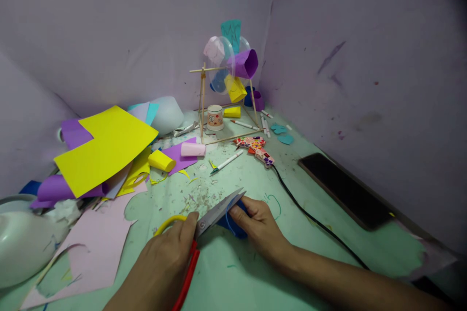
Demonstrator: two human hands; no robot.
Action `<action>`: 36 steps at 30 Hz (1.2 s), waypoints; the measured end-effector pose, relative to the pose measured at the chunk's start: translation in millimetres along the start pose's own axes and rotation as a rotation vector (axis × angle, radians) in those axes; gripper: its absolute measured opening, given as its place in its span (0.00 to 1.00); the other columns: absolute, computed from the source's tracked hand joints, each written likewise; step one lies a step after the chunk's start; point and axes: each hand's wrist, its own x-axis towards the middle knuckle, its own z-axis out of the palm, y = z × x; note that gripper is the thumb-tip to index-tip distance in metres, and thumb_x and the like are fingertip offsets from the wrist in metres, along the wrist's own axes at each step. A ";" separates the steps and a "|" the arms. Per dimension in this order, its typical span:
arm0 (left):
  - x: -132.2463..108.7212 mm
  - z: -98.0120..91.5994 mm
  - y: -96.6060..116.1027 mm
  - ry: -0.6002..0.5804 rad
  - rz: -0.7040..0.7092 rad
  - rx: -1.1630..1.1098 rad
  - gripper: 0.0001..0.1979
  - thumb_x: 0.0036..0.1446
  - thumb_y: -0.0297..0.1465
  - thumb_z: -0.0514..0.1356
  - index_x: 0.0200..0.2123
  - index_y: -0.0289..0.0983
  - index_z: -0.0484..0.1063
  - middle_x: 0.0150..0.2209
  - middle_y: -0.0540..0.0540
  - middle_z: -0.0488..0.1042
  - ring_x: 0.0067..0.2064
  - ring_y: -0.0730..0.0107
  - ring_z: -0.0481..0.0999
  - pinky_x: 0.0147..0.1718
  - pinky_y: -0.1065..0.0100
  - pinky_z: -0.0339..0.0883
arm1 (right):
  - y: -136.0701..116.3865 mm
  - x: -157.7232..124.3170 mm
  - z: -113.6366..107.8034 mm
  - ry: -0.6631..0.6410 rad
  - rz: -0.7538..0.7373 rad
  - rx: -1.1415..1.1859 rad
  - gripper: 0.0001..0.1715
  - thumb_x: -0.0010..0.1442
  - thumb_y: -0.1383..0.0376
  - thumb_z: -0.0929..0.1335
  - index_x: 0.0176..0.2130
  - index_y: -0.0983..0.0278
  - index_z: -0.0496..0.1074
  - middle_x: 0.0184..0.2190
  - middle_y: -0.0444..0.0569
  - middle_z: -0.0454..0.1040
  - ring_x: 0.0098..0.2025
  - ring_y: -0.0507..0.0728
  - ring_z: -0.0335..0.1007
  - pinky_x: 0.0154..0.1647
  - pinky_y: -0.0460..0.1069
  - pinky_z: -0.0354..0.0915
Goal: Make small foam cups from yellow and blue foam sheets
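My left hand point(170, 248) is closed round scissors point(215, 214) with one yellow and one red handle loop. Their blades point up and to the right and look slightly parted at the tips. In my right hand point(257, 223), pinched between thumb and fingers, is a curled blue piece of paper point(237, 228). The blades lie against the paper's upper edge; whether they are biting into it I cannot tell. Part of the paper is hidden behind the blades and my right thumb.
A stick frame point(203, 102) with a paper-cup wheel point(233, 65) stands at the back. A floral glue gun point(255, 148), its black cord, and a phone point(343, 189) lie to the right. Yellow paper point(109, 150), pink paper point(98, 248) and a marker point(226, 162) lie leftward and ahead.
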 end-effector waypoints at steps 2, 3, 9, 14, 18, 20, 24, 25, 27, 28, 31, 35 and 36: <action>0.5 -1.4 -0.7 0.018 0.010 -0.005 0.26 0.48 0.17 0.42 0.51 0.28 0.64 0.38 0.33 0.78 0.32 0.60 0.80 0.31 0.61 0.75 | 0.0 0.5 -0.1 -0.009 0.003 0.010 0.17 0.55 0.55 0.66 0.33 0.66 0.76 0.26 0.46 0.69 0.28 0.52 0.61 0.28 0.46 0.59; 0.5 -1.8 -1.0 0.031 0.019 -0.009 0.26 0.49 0.17 0.42 0.51 0.27 0.64 0.38 0.33 0.78 0.32 0.60 0.80 0.30 0.61 0.75 | 0.2 0.6 -0.2 -0.012 0.006 0.010 0.17 0.55 0.55 0.66 0.33 0.66 0.76 0.26 0.46 0.69 0.28 0.52 0.61 0.29 0.46 0.59; -3.8 4.5 -1.0 0.113 0.030 -0.044 0.24 0.50 0.18 0.42 0.50 0.28 0.63 0.37 0.34 0.78 0.32 0.60 0.79 0.28 0.61 0.75 | 2.2 0.5 -1.4 -0.021 0.027 -0.001 0.20 0.55 0.53 0.66 0.33 0.67 0.75 0.25 0.45 0.67 0.26 0.50 0.58 0.26 0.45 0.57; -5.4 4.7 -1.4 0.130 -0.040 -0.247 0.22 0.53 0.22 0.44 0.51 0.35 0.62 0.39 0.40 0.78 0.35 0.62 0.79 0.31 0.63 0.74 | 3.3 1.8 -1.2 -0.017 0.036 0.009 0.22 0.54 0.50 0.67 0.29 0.67 0.73 0.23 0.43 0.65 0.25 0.50 0.57 0.25 0.45 0.56; 1.8 -7.5 -5.3 0.252 -0.208 -0.552 0.13 0.57 0.29 0.49 0.45 0.43 0.65 0.33 0.51 0.77 0.30 0.72 0.77 0.28 0.75 0.69 | 3.1 3.4 0.7 0.032 0.155 0.177 0.23 0.51 0.48 0.69 0.27 0.67 0.70 0.19 0.41 0.63 0.20 0.47 0.55 0.21 0.43 0.54; 6.4 -12.9 -5.2 0.360 -0.328 -0.636 0.10 0.55 0.34 0.53 0.40 0.42 0.67 0.26 0.54 0.75 0.23 0.74 0.74 0.24 0.76 0.67 | 2.4 3.9 1.7 0.041 0.202 0.277 0.23 0.50 0.49 0.70 0.29 0.67 0.70 0.20 0.41 0.65 0.20 0.47 0.57 0.20 0.42 0.56; 14.7 -22.7 6.7 0.383 -0.631 -0.963 0.12 0.50 0.39 0.59 0.37 0.40 0.67 0.22 0.57 0.70 0.19 0.77 0.68 0.20 0.75 0.63 | 1.4 3.3 2.3 -0.006 0.229 0.369 0.20 0.52 0.52 0.70 0.34 0.66 0.73 0.23 0.43 0.69 0.22 0.48 0.60 0.22 0.42 0.59; 16.6 -25.2 11.5 0.383 -0.684 -1.081 0.13 0.49 0.38 0.60 0.37 0.40 0.66 0.22 0.57 0.70 0.18 0.78 0.66 0.19 0.75 0.62 | 1.7 2.9 2.3 -0.023 0.222 0.377 0.19 0.53 0.52 0.70 0.36 0.66 0.73 0.24 0.44 0.70 0.23 0.48 0.61 0.22 0.43 0.60; 20.2 -29.2 20.8 0.386 -0.751 -1.299 0.15 0.48 0.37 0.61 0.39 0.40 0.64 0.23 0.57 0.69 0.17 0.80 0.64 0.16 0.76 0.58 | 2.7 2.3 2.3 -0.053 0.207 0.377 0.19 0.55 0.52 0.68 0.39 0.65 0.73 0.27 0.45 0.72 0.25 0.50 0.65 0.24 0.44 0.61; 21.8 -30.4 24.8 0.378 -0.771 -1.378 0.16 0.48 0.37 0.61 0.40 0.39 0.63 0.23 0.57 0.68 0.17 0.81 0.63 0.15 0.77 0.56 | 3.3 2.2 2.4 -0.062 0.197 0.370 0.20 0.56 0.52 0.67 0.41 0.64 0.73 0.29 0.47 0.74 0.27 0.51 0.66 0.26 0.44 0.62; 25.1 -30.0 33.0 0.321 -0.787 -1.490 0.20 0.46 0.37 0.63 0.42 0.38 0.62 0.25 0.54 0.70 0.19 0.79 0.66 0.15 0.77 0.58 | 3.4 2.5 3.5 -0.046 0.178 0.351 0.23 0.58 0.51 0.66 0.45 0.64 0.72 0.34 0.49 0.75 0.34 0.55 0.70 0.32 0.47 0.64; 27.1 -23.8 37.3 0.323 -0.762 -1.556 0.21 0.47 0.39 0.64 0.43 0.38 0.62 0.23 0.54 0.71 0.20 0.77 0.68 0.17 0.77 0.61 | -3.6 3.2 8.0 -0.052 0.180 0.480 0.26 0.57 0.50 0.66 0.51 0.60 0.68 0.40 0.51 0.76 0.39 0.57 0.72 0.42 0.52 0.65; 27.6 -21.9 37.8 0.344 -0.758 -1.575 0.20 0.49 0.40 0.63 0.42 0.39 0.63 0.21 0.56 0.69 0.19 0.78 0.68 0.17 0.77 0.60 | -5.9 3.1 9.6 -0.067 0.174 0.533 0.27 0.57 0.49 0.66 0.52 0.59 0.67 0.43 0.51 0.75 0.40 0.58 0.72 0.43 0.54 0.65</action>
